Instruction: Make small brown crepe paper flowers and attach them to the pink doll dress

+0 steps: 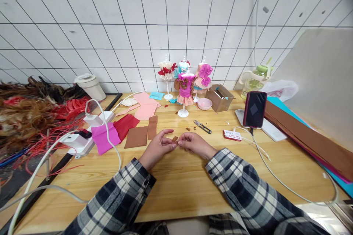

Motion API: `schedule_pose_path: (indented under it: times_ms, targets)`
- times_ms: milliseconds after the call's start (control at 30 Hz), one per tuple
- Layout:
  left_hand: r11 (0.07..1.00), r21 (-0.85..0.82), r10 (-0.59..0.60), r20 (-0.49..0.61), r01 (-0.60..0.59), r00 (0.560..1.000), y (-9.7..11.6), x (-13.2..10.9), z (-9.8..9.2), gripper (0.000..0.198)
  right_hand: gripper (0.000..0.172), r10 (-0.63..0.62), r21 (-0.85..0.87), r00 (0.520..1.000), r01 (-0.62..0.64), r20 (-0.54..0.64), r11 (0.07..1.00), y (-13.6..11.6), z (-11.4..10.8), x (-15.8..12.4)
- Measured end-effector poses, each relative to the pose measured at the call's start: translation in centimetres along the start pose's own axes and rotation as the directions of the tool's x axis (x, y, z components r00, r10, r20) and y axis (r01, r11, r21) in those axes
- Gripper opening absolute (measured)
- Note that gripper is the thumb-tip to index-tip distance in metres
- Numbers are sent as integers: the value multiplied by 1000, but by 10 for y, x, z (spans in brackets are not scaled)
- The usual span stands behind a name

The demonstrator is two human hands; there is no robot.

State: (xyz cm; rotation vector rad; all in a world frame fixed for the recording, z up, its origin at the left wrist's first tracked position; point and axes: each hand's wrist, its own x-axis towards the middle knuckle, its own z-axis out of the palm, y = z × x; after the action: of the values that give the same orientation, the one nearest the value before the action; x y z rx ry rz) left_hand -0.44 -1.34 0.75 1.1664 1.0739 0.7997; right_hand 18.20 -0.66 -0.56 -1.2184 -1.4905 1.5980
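Low over the wooden table, my left hand (158, 148) and my right hand (195, 144) meet fingertip to fingertip. Both pinch a small brown piece (175, 138), which looks like crumpled paper; fingers hide part of it. Thread snips (202, 127) lie just beyond my right hand, near tiny brown scraps (188, 129). Flat brown squares (136, 137) rest left of my left hand. Behind the hands stands a small dress form (186, 90) in a magenta and brown paper dress, with several other dressed forms behind it.
Magenta (105, 137), red and pink sheets lie left, beside power strips (79, 145) and cables. A cardboard box (220, 98) and pink bowl (204, 104) stand at the back. A phone (255, 109) stands right, before long brown sheets (309, 137). Feathers (30, 114) fill the far left.
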Motion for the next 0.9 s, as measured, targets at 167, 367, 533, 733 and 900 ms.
schedule_pose_path:
  times_ms: [167, 367, 533, 733, 900]
  targets:
    - [995, 85, 42, 45, -45, 998, 1, 0, -5, 68, 32, 11, 9, 998, -11, 59, 1000, -1, -3, 0]
    - [977, 198, 71, 38, -77, 997, 4, 0, -9, 71, 36, 13, -33, 997, -10, 80, 999, -2, -3, -1]
    - [972, 221, 85, 2, -83, 996, 5, 0, -6, 74, 33, -54, -52, 998, 56, 36, 997, 4, 3, 1]
    - [969, 220, 107, 38, -112, 994, 4, -1, -7, 69, 25, -1, -97, 1000, 4, 30, 995, 4, 1, 1]
    - [971, 230, 67, 19, -70, 998, 0, 1, -4, 38, 24, -15, -175, 1000, 14, -4, 985, 2, 4, -1]
